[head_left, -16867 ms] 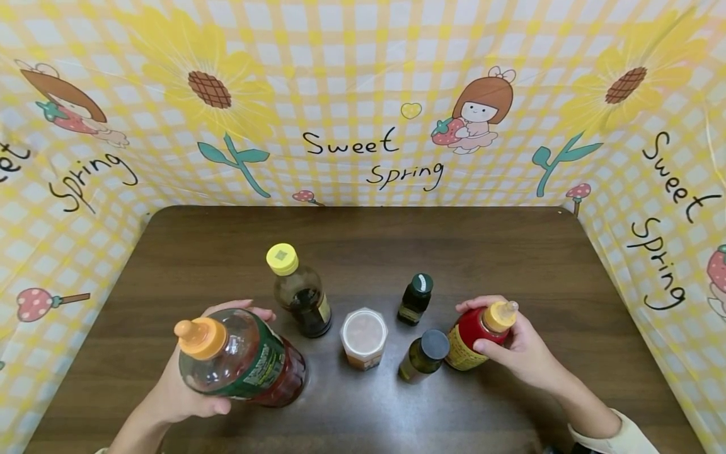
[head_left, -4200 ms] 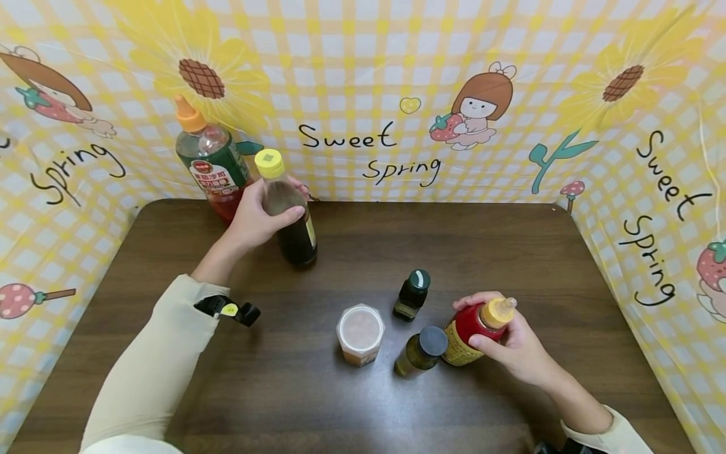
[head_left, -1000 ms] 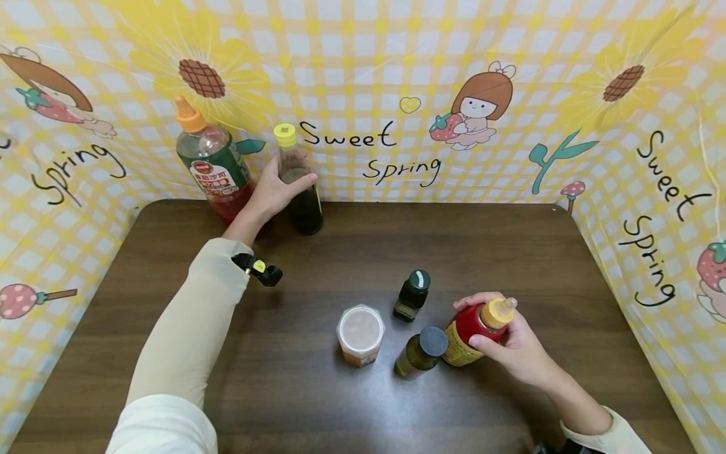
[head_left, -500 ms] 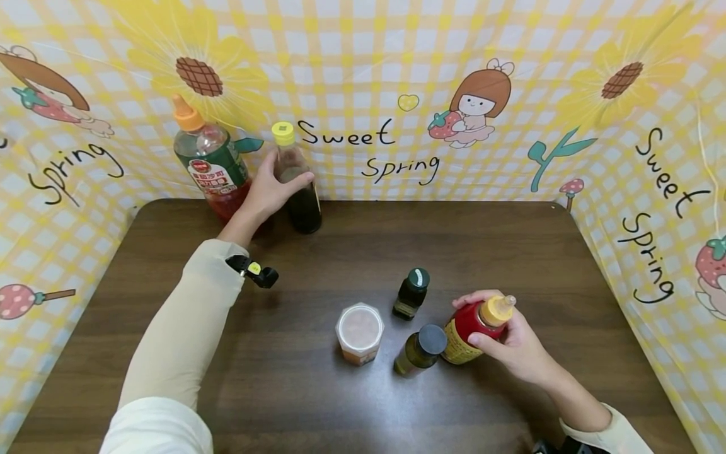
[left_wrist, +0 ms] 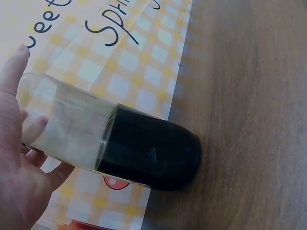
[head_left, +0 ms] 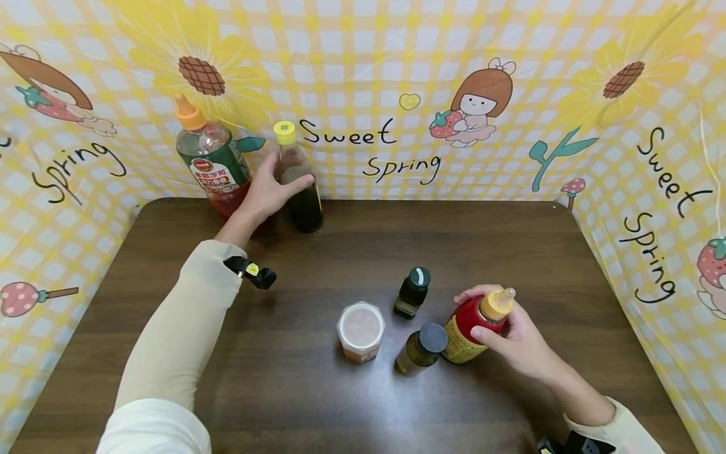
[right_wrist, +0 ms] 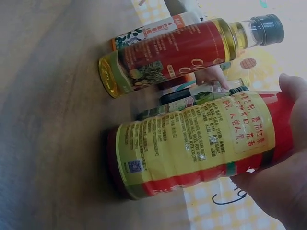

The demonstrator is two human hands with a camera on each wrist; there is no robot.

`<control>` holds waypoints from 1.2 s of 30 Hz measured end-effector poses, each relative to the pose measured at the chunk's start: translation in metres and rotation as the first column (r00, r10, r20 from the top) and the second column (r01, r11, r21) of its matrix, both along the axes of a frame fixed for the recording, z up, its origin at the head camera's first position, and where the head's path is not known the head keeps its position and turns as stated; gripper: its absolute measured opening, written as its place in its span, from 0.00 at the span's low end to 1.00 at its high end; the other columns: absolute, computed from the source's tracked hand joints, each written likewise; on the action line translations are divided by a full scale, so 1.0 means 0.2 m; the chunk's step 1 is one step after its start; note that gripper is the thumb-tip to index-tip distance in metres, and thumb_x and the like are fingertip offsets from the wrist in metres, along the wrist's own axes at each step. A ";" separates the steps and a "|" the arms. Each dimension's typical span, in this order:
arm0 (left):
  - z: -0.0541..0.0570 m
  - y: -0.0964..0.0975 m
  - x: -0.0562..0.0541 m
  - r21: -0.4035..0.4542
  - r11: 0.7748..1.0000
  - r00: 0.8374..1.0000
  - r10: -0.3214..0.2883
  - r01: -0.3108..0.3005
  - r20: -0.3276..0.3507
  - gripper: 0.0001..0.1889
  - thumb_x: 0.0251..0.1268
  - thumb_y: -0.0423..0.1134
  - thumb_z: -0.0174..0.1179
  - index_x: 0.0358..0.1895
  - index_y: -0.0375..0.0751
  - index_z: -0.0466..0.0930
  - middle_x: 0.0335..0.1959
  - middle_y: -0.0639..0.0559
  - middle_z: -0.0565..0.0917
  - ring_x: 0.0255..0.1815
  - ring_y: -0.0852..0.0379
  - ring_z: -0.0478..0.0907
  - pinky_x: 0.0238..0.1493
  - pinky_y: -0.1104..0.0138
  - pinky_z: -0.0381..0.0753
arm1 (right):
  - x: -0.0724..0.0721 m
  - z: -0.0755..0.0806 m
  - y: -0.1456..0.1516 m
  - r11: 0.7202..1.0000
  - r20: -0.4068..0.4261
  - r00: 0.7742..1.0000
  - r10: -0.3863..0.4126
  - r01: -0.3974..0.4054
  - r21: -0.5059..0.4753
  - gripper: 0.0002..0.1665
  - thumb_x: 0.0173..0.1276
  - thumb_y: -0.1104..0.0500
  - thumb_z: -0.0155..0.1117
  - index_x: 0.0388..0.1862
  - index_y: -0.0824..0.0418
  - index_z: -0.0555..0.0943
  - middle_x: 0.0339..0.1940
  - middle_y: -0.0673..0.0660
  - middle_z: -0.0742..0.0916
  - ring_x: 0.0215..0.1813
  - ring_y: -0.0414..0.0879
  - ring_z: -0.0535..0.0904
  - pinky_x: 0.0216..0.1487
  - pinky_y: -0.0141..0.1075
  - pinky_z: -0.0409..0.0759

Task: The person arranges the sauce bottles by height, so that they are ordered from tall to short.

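Note:
At the back edge of the table stands an upright bottle of dark sauce with a yellow cap (head_left: 305, 211), also filling the left wrist view (left_wrist: 148, 148). My left hand (head_left: 266, 189) is around its upper part, thumb across the front and fingers behind, some seen through the clear glass. Close on its left is a large ketchup bottle (head_left: 212, 161) with an orange nozzle, partly covered by that hand. My right hand (head_left: 524, 340) grips a smaller red ketchup bottle (head_left: 467, 334) with a yellow cap, upright on the table; its yellow label (right_wrist: 192, 139) faces the right wrist camera.
An oil bottle with a dark cap (head_left: 420, 353) stands right beside the smaller ketchup bottle. Behind it is a small dark green bottle (head_left: 411, 295). To its left stands a jar with a pale lid (head_left: 361, 331). Checked cloth (head_left: 363, 82) surrounds the table.
The large ketchup bottle, held by my left hand at first, now stands at the back left. My left hand has since moved the dark sauce bottle to the back edge. My right hand has barely moved.

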State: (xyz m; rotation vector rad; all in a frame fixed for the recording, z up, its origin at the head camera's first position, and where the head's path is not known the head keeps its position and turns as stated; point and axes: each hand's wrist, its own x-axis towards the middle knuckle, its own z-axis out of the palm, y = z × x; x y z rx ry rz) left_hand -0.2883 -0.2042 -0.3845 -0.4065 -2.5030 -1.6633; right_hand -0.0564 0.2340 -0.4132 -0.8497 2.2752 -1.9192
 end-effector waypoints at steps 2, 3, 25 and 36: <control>0.00 0.00 0.00 -0.005 1.000 1.000 -0.004 0.004 0.005 0.34 0.67 0.45 0.70 0.71 0.41 0.66 0.67 0.43 0.75 0.71 0.51 0.68 0.75 0.56 0.60 | -0.02 0.02 0.00 1.000 0.005 1.000 -0.004 0.004 0.006 0.29 0.62 0.82 0.59 0.62 0.72 0.70 0.57 0.62 0.83 0.61 0.48 0.80 0.62 0.32 0.76; 0.00 0.00 0.00 -0.005 1.000 1.000 -0.006 0.006 0.007 0.34 0.67 0.45 0.70 0.72 0.41 0.66 0.67 0.43 0.74 0.71 0.51 0.68 0.75 0.56 0.59 | -0.03 0.03 0.01 1.000 0.004 1.000 -0.007 0.007 0.008 0.29 0.62 0.82 0.59 0.63 0.72 0.70 0.57 0.62 0.83 0.61 0.48 0.80 0.61 0.32 0.76; 0.06 0.04 0.06 -0.030 0.998 0.997 -0.061 0.062 0.047 0.35 0.72 0.35 0.64 0.74 0.31 0.54 0.74 0.37 0.63 0.75 0.43 0.62 0.77 0.50 0.54 | -0.53 0.39 0.01 0.986 -0.067 0.993 -0.101 0.109 0.129 0.23 0.71 0.75 0.59 0.63 0.72 0.70 0.55 0.59 0.84 0.59 0.43 0.81 0.59 0.30 0.75; 0.13 0.06 0.13 -0.025 0.997 0.997 -0.075 0.076 0.036 0.33 0.73 0.33 0.62 0.73 0.29 0.54 0.71 0.35 0.64 0.74 0.42 0.62 0.76 0.49 0.55 | -0.80 0.50 -0.11 0.964 -0.021 0.992 -0.123 0.124 0.235 0.22 0.75 0.65 0.61 0.64 0.70 0.70 0.57 0.60 0.82 0.59 0.42 0.79 0.62 0.36 0.74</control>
